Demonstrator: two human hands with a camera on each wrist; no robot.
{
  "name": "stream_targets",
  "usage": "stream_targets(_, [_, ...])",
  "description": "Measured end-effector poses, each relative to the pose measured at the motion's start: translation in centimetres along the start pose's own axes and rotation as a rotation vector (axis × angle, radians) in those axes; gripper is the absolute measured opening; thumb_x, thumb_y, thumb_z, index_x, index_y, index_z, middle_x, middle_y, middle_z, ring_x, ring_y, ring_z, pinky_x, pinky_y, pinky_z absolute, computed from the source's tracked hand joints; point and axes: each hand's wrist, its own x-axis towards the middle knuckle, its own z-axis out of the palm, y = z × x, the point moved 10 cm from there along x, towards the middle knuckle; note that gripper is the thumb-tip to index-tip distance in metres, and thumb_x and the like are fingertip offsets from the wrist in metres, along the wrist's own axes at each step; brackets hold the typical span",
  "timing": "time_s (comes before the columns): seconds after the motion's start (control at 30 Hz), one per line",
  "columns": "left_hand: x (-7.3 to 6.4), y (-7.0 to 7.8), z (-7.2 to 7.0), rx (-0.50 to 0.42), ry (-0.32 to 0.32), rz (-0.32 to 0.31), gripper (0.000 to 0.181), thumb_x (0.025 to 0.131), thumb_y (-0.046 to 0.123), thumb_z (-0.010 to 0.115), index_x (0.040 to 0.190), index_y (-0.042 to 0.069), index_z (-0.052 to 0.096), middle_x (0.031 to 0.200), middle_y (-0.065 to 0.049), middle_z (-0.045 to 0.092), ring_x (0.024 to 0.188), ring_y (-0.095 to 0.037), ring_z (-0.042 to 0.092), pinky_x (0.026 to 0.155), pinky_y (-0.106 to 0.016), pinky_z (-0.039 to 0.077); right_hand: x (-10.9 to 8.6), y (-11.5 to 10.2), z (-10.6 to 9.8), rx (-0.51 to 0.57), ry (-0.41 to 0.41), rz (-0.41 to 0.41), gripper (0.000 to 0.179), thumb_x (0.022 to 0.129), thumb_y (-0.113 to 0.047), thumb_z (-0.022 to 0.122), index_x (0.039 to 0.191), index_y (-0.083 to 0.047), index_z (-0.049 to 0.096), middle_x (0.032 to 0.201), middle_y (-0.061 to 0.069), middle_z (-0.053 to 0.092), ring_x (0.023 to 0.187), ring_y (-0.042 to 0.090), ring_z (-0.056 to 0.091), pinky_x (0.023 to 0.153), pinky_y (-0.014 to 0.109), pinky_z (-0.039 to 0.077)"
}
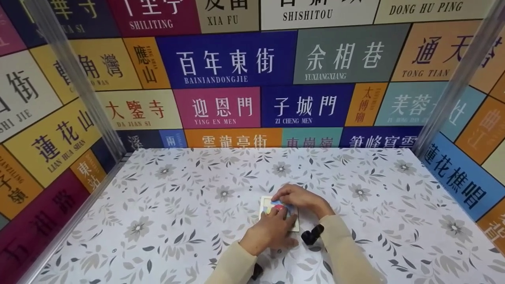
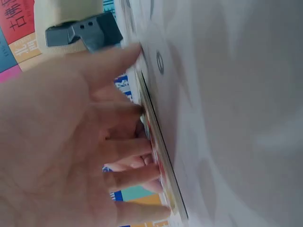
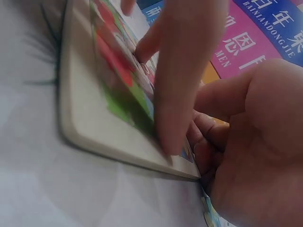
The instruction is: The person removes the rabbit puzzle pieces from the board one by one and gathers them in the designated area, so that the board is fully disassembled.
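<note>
One board (image 3: 118, 99) under left hand (image 1: 271, 230) (loosely spread); right hand (image 1: 300, 197) at edge, grip unclear.

Long, plain beige sleeves (image 1: 349, 248) run down to the wrists, leaving both hands (image 1: 268, 230) bare; one cuff (image 2: 66, 48) shows a finely ribbed edge; a small, angular black device (image 1: 312, 235) sits at the right wrist, another dark piece (image 1: 257, 271) showing at the left.

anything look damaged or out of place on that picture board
Nothing stands out: the picture board rests on the tablecloth with no visible spill or damage, though the left hand and right hand hide part of it.
</note>
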Motion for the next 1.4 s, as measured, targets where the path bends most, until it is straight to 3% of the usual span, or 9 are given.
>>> stream_targets(0.2, [-0.4,-0.3,1.1,-0.077,-0.121,-0.026,0.080,0.094,0.061,0.057,0.160,0.028,0.026,0.169,-0.005,0.019,0.156,-0.030,0.018,0.122,-0.052,0.027,-0.2,-0.3,0.1,0.022,-0.021,-0.045,0.028,0.098,-0.005,0.050,0.112,0.000,0.075,0.120,0.020,0.065,0.109,0.026,0.057,0.096,0.040,0.045])
stream_targets(0.33, [-0.3,-0.4,1.5,-0.111,-0.162,-0.035,0.086,0.092,0.066,0.056,0.161,0.029,0.021,0.170,-0.004,0.013,0.158,-0.028,0.012,0.124,-0.052,0.022,0.0,-0.3,0.3,0.028,-0.032,-0.074,0.028,0.099,-0.003,0.050,0.113,0.002,0.074,0.119,0.021,0.065,0.107,0.023,0.057,0.095,0.038,0.045])
stream_targets(0.6, [-0.2,-0.7,2.1,-0.115,-0.167,-0.035,0.086,0.091,0.067,0.055,0.161,0.031,0.021,0.170,-0.003,0.014,0.158,-0.029,0.012,0.124,-0.054,0.021,0.0,0.4,0.6,0.009,-0.019,-0.021,0.030,0.097,-0.004,0.050,0.114,-0.002,0.074,0.122,0.019,0.064,0.114,0.030,0.057,0.100,0.044,0.044])
stream_targets(1.0, [0.1,-0.6,1.4,-0.081,-0.100,0.001,0.083,0.091,0.064,0.058,0.159,0.027,0.028,0.168,-0.007,0.022,0.156,-0.030,0.019,0.121,-0.056,0.027,-0.1,0.8,0.0,0.018,0.025,0.049,0.028,0.096,-0.004,0.050,0.114,-0.004,0.072,0.121,0.015,0.066,0.117,0.030,0.058,0.103,0.048,0.045])
stream_targets(1.23, [0.0,-0.5,1.2,-0.084,-0.088,0.001,0.084,0.091,0.065,0.059,0.159,0.027,0.029,0.168,-0.006,0.022,0.155,-0.032,0.020,0.121,-0.057,0.028,-0.1,1.1,-0.5,0.039,0.052,0.069,0.028,0.091,0.001,0.051,0.105,-0.003,0.075,0.116,0.015,0.068,0.101,0.021,0.055,0.087,0.032,0.041])
stream_targets(1.4, [0.1,-0.4,1.0,-0.072,-0.079,-0.009,0.083,0.090,0.065,0.059,0.158,0.028,0.030,0.167,-0.006,0.024,0.154,-0.031,0.023,0.120,-0.056,0.029,-0.1,1.1,-0.6,0.035,0.059,0.079,0.032,0.091,0.002,0.051,0.109,-0.004,0.076,0.120,0.014,0.067,0.103,0.020,0.055,0.086,0.030,0.041])
